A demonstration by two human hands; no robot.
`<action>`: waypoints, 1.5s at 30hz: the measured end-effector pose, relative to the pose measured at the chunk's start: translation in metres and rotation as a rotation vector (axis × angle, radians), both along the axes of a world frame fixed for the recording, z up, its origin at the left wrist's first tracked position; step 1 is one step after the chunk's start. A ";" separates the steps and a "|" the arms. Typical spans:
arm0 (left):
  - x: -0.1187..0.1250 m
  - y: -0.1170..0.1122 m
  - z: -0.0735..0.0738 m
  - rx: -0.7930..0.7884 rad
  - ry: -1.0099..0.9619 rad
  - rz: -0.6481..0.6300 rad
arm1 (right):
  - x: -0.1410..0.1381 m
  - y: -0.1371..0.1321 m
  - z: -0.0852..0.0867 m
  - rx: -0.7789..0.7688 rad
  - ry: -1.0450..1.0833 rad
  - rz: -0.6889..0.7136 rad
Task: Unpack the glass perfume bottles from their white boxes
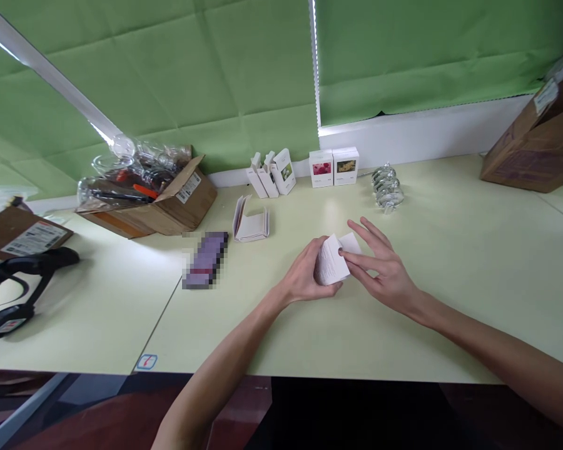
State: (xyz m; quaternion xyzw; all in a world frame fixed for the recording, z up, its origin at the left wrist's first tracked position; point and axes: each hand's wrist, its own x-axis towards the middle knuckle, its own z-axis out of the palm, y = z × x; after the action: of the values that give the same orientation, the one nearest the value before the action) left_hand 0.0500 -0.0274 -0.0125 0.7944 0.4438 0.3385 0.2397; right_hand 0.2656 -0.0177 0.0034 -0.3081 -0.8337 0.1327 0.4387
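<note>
A small white box (pixel 331 262) with fine grey print on its side is tilted in my left hand (pixel 306 273), whose fingers and thumb wrap round it. A white flap (pixel 349 243) stands out at the box's upper right. My right hand (pixel 380 269) is at the right side of the box with its fingers spread. One fingertip touches the box edge beside the flap, while two other fingers stretch out above it. The inside of the box is hidden from me.
Behind stand two white picture boxes (pixel 333 167), several slim white boxes (pixel 272 174) and a clear-wrapped coil-like bundle (pixel 387 187). An opened white carton (pixel 252 225) and a blurred purple phone-like object (pixel 207 260) lie left. Cardboard boxes (pixel 169 209) flank the table; a black headset-like device (pixel 28 281) sits far left.
</note>
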 end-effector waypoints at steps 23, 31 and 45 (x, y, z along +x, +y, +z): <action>0.013 -0.009 0.007 0.052 0.236 -0.037 | 0.008 0.000 0.016 -0.068 -0.320 -0.034; 0.017 -0.009 0.001 0.117 0.349 0.012 | 0.004 0.000 -0.001 -0.176 -0.486 -0.096; 0.011 -0.006 -0.003 0.114 0.297 -0.072 | -0.008 0.005 -0.018 -0.488 -0.030 0.077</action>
State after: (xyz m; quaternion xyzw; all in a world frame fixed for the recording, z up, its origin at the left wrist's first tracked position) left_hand 0.0610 -0.0338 -0.0152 0.8634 0.4257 0.2330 0.1379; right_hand 0.2581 -0.0131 -0.0141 -0.3750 -0.7945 0.3419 0.3335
